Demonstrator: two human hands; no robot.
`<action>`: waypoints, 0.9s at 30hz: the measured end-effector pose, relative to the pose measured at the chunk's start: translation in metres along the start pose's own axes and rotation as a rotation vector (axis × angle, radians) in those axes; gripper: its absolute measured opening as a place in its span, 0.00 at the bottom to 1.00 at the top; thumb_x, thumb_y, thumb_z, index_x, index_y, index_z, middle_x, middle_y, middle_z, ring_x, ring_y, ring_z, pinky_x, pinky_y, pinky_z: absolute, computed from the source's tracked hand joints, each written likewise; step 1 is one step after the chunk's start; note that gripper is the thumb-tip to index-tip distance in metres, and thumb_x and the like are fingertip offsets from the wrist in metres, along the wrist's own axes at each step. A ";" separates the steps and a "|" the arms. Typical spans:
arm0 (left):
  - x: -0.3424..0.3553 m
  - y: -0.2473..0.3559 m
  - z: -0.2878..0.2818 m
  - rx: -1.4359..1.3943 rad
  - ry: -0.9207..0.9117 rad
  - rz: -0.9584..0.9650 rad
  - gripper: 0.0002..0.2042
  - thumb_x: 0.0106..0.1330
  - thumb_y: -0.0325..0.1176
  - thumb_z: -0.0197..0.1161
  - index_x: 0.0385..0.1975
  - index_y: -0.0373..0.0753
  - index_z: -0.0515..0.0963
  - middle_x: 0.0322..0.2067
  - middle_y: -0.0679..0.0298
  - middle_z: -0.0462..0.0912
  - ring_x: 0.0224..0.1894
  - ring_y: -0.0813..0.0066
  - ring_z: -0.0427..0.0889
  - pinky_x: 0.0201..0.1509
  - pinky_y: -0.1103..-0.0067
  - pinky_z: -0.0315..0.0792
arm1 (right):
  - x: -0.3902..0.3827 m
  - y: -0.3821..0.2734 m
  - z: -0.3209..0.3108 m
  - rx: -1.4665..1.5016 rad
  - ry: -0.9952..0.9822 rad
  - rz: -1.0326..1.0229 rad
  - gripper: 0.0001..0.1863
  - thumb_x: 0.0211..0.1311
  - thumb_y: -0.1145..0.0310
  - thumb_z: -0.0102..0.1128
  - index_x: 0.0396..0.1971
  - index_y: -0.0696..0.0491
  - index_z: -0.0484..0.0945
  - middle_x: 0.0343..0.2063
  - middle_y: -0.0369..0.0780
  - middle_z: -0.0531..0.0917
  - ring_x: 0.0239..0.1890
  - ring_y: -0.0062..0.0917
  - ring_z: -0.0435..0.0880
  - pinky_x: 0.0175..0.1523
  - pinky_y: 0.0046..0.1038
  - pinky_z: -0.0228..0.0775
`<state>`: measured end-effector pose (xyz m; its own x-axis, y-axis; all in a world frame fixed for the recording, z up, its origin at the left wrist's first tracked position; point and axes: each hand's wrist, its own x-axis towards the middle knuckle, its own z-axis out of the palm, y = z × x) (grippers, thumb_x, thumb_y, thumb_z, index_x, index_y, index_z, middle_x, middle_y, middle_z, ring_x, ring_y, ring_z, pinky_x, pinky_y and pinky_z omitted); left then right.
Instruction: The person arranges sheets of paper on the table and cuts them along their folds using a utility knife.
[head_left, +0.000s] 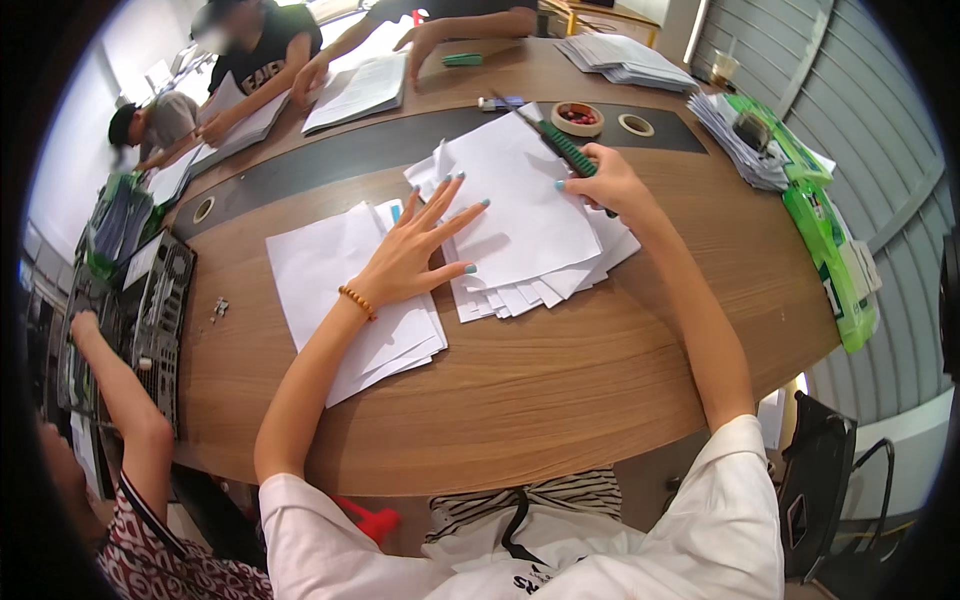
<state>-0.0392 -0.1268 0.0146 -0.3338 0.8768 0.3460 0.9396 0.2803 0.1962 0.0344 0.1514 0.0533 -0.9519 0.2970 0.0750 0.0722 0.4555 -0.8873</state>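
Note:
My left hand [415, 245] lies with fingers spread, its fingertips on a loose stack of white paper sheets [520, 205]. A beaded bracelet [358, 302] circles that wrist. In my right hand [612, 185] is a green utility knife [566, 148], with its narrow dark end pointing away to the upper left. The knife sits over the right edge of the stack, and I cannot tell whether it touches the paper. Several sheets fan out beneath the top one. A second paper stack [325, 265] lies to the left, partly under my left wrist and forearm.
Tape rolls [577, 118] and a green stapler-like thing [462, 60] lie farther back. Green packages [835, 260] line the right edge. Electronic equipment [160, 310] stands left, beside another person's arm [125, 380]. People across the table handle paper stacks [355, 95].

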 end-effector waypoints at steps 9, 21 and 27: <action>-0.003 -0.009 -0.090 -0.245 0.757 0.143 0.28 0.67 0.52 0.41 0.56 0.34 0.65 0.57 0.54 0.65 0.62 0.63 0.61 0.65 0.69 0.50 | -0.026 -0.053 -0.020 0.260 -0.032 -0.112 0.15 0.44 0.76 0.66 0.34 0.57 0.71 0.18 0.32 0.71 0.14 0.13 0.67 0.15 0.17 0.58; -0.089 -0.022 -0.221 -0.356 1.348 0.104 0.18 0.68 0.35 0.43 0.34 0.26 0.76 0.26 0.55 0.80 0.24 0.73 0.76 0.37 0.78 0.71 | -0.029 -0.104 0.079 0.460 -0.325 0.001 0.13 0.45 0.77 0.65 0.28 0.55 0.69 0.18 0.32 0.70 0.14 0.13 0.66 0.16 0.17 0.57; -0.086 -0.006 -0.223 -0.268 1.297 0.045 0.16 0.68 0.34 0.46 0.33 0.26 0.76 0.24 0.57 0.80 0.22 0.74 0.76 0.36 0.79 0.71 | -0.025 -0.080 0.142 0.328 -0.519 0.125 0.10 0.44 0.78 0.64 0.23 0.56 0.70 0.16 0.33 0.71 0.15 0.15 0.69 0.17 0.18 0.59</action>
<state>-0.0324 -0.2912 0.1883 -0.2729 -0.1653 0.9477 0.9579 0.0442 0.2836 0.0104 -0.0113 0.0578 -0.9686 -0.1527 -0.1964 0.1758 0.1381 -0.9747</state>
